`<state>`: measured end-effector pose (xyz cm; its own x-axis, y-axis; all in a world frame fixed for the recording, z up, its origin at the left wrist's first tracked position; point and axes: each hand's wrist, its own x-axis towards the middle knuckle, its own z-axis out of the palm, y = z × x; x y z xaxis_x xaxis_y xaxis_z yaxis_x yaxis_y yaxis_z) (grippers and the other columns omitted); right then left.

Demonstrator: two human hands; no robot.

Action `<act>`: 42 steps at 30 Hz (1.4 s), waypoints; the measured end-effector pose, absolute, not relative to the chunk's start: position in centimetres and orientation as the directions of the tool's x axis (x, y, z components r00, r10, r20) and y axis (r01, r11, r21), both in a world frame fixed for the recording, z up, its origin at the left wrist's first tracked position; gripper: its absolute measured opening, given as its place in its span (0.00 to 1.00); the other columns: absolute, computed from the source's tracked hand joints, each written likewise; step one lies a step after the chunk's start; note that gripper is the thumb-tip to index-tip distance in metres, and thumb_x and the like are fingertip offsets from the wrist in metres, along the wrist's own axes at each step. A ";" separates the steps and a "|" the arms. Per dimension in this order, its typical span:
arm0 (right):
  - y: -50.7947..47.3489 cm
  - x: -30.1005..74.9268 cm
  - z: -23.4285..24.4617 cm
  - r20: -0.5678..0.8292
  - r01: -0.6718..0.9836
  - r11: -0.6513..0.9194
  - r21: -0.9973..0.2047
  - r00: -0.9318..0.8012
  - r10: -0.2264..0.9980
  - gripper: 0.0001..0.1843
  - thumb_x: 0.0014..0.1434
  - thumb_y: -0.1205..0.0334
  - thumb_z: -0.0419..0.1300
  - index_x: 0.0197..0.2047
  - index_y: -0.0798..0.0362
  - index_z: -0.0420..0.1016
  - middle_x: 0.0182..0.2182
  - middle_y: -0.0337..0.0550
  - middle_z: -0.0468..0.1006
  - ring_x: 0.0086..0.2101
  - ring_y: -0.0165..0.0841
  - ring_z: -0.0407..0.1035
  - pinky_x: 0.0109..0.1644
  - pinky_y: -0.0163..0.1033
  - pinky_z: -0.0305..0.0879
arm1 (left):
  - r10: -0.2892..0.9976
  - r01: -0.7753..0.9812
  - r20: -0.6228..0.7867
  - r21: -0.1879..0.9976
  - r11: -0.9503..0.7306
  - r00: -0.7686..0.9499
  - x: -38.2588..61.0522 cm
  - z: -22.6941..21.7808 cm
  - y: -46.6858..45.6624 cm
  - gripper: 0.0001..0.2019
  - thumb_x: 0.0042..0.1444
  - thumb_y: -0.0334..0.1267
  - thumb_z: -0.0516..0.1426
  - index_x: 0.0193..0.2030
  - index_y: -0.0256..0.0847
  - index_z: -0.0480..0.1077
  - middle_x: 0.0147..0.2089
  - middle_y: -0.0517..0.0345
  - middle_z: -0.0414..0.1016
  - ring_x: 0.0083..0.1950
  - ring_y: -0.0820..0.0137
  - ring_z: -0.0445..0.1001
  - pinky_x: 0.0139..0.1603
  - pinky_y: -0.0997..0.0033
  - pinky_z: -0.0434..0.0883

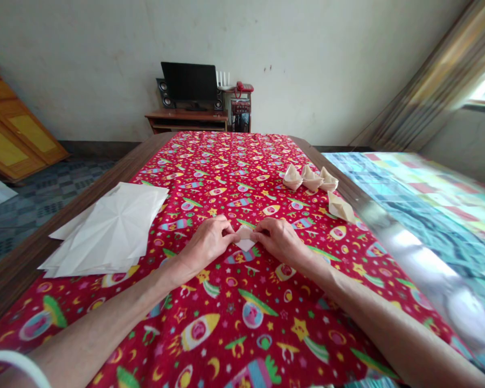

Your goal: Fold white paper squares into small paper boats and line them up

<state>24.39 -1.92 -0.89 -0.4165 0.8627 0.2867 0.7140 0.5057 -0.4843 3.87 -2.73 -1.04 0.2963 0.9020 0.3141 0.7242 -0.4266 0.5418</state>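
A small piece of folded white paper [246, 240] lies on the red patterned cloth [262, 328] between my two hands. My left hand [210, 237] pinches its left corner between thumb and fingers. On the opposite corner, my right hand [278, 237] has the same kind of pinch. The paper's lower point faces me, and its side corners are hidden under my fingertips. To the left sits a stack of creased white paper sheets [113, 231]. Several folded paper shapes [310, 179] stand in a row at the right, with another folded paper shape [340, 207] nearer to me.
The cloth covers a wooden table [143, 153]. Beyond its far end, a monitor [189, 82] and a red telephone [244, 87] stand against the wall. A bed with a patterned cover [424, 215] is at the right, a wooden cabinet [18, 126] at the left.
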 end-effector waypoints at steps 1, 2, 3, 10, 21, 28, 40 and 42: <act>-2.0 24.4 -0.9 0.295 0.731 0.510 -0.453 -0.416 0.860 0.06 0.56 0.62 0.61 0.29 0.53 0.75 0.24 0.38 0.75 0.25 0.27 0.65 0.30 0.32 0.54 | 0.908 0.735 0.308 0.539 -0.412 0.284 3.8 -1.0 -2.7 0.08 0.49 0.34 0.63 0.23 0.38 0.71 0.27 0.61 0.71 0.29 0.74 0.70 0.31 0.74 0.63; -2.0 24.4 -0.9 0.298 0.751 0.510 -0.420 -0.417 0.859 0.06 0.57 0.62 0.61 0.30 0.53 0.74 0.25 0.39 0.75 0.26 0.28 0.66 0.30 0.32 0.54 | 0.912 0.745 0.303 0.532 -0.403 0.277 3.8 -1.0 -2.7 0.08 0.49 0.35 0.64 0.22 0.38 0.71 0.27 0.61 0.71 0.29 0.73 0.69 0.31 0.73 0.63; -2.0 24.4 -0.9 0.296 0.768 0.511 -0.387 -0.421 0.857 0.06 0.57 0.62 0.61 0.30 0.53 0.74 0.26 0.39 0.76 0.27 0.28 0.66 0.31 0.32 0.54 | 0.913 0.753 0.300 0.523 -0.399 0.276 3.8 -0.9 -2.6 0.09 0.49 0.36 0.64 0.22 0.38 0.71 0.27 0.61 0.71 0.29 0.73 0.70 0.31 0.73 0.63; -1.9 24.4 -1.2 0.268 0.768 0.560 -0.310 -0.495 0.826 0.06 0.60 0.61 0.58 0.33 0.54 0.72 0.29 0.41 0.76 0.30 0.29 0.67 0.34 0.33 0.55 | 0.898 0.773 0.308 0.467 -0.430 0.313 3.6 -1.1 -2.5 0.08 0.51 0.35 0.62 0.24 0.38 0.69 0.28 0.61 0.70 0.30 0.72 0.70 0.32 0.73 0.63; -2.4 25.0 -1.1 0.336 0.675 0.691 -0.257 -0.608 0.719 0.07 0.61 0.65 0.55 0.32 0.55 0.71 0.27 0.40 0.72 0.27 0.27 0.63 0.31 0.32 0.52 | 0.888 0.748 0.286 0.480 -0.459 0.361 4.2 -0.3 -1.8 0.09 0.57 0.42 0.57 0.34 0.39 0.73 0.34 0.57 0.73 0.31 0.72 0.71 0.33 0.74 0.65; -2.2 25.7 -0.4 0.305 0.615 0.652 -0.443 -0.581 0.755 0.11 0.61 0.56 0.58 0.31 0.54 0.74 0.25 0.37 0.73 0.24 0.25 0.63 0.29 0.31 0.52 | 0.915 0.694 0.235 0.596 -0.403 0.329 5.0 0.1 -2.1 0.05 0.55 0.36 0.58 0.31 0.38 0.73 0.30 0.60 0.75 0.31 0.72 0.72 0.32 0.75 0.65; -2.3 24.2 -0.3 0.241 0.488 0.444 -0.752 -0.424 0.873 0.10 0.57 0.58 0.60 0.29 0.55 0.77 0.22 0.35 0.72 0.23 0.25 0.62 0.27 0.30 0.55 | 0.867 0.520 0.329 0.700 -0.490 0.374 5.2 0.7 -2.9 0.04 0.56 0.36 0.58 0.34 0.40 0.74 0.36 0.59 0.77 0.38 0.71 0.74 0.42 0.74 0.68; -2.3 24.2 -0.2 0.244 0.466 0.434 -0.771 -0.413 0.877 0.10 0.57 0.59 0.61 0.28 0.55 0.78 0.23 0.35 0.73 0.24 0.25 0.63 0.29 0.30 0.56 | 0.858 0.525 0.366 0.681 -0.512 0.362 5.2 0.8 -3.0 0.04 0.56 0.35 0.58 0.33 0.39 0.73 0.35 0.59 0.76 0.38 0.71 0.74 0.42 0.74 0.68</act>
